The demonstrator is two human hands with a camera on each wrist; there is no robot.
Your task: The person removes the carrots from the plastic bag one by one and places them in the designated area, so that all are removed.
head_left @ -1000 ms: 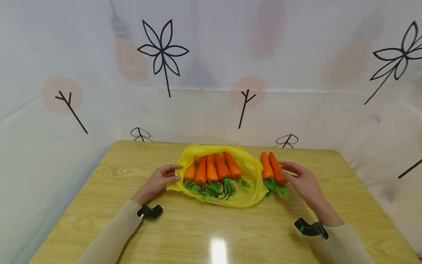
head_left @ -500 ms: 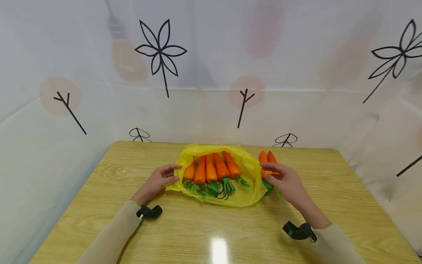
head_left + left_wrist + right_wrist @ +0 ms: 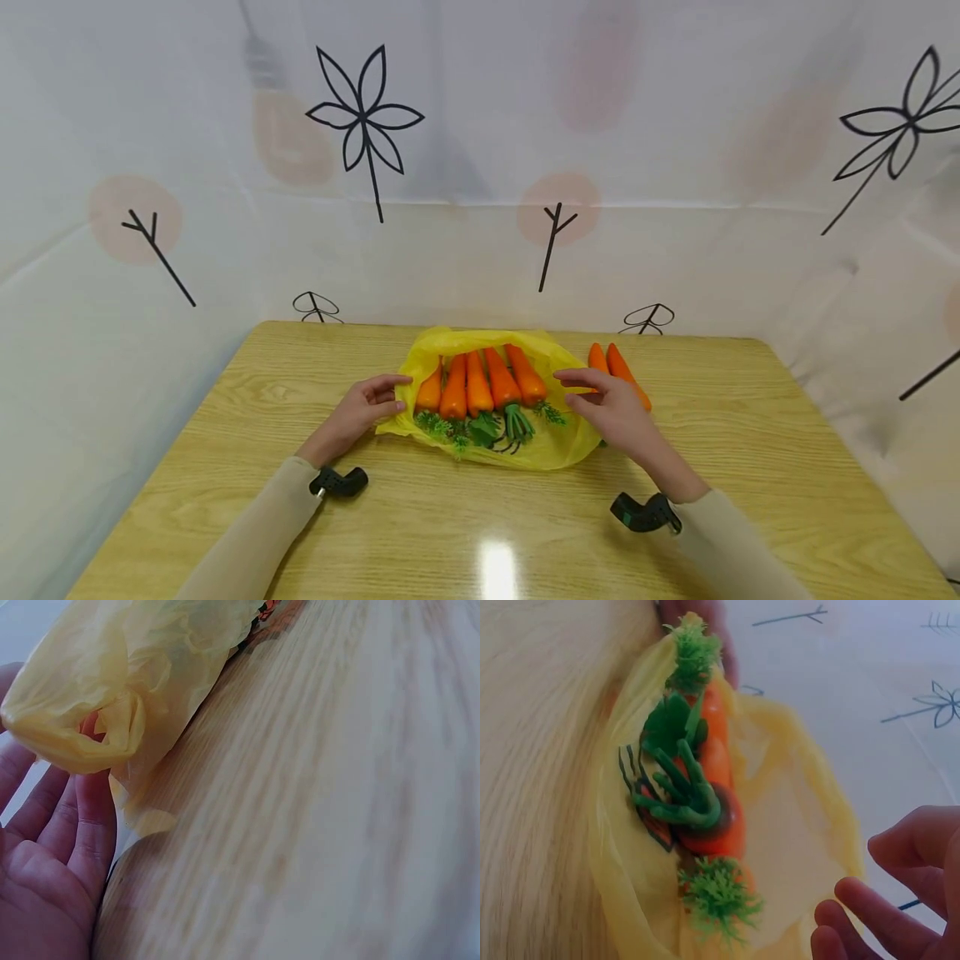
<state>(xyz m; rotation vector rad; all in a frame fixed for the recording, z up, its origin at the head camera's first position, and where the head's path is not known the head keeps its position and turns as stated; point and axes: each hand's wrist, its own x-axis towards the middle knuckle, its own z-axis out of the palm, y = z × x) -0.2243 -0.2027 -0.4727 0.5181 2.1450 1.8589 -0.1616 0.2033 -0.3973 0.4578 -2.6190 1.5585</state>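
A yellow plastic bag [image 3: 558,454] lies on its side on the table with its mouth facing me. Inside it, several orange carrots [image 3: 478,385] with green tops lie in a row. At the bag's left edge is my left hand [image 3: 360,418], fingers extended against the plastic; the left wrist view shows fingertips hidden behind the bag's loop. My right hand [image 3: 622,417] hovers at the right side of the mouth, fingers apart and holding nothing. Behind it, two more carrots [image 3: 628,375] lie outside the bag, partly hidden by the hand.
The wooden table [image 3: 465,517] stretches in front of the bag and to both sides. A white printed cloth [image 3: 457,250] hangs behind the table's back edge.
My right hand has moved left from the two loose carrots to the bag's mouth. The rightmost loose carrot has become more slanted. My left hand and the bag look unmoved.
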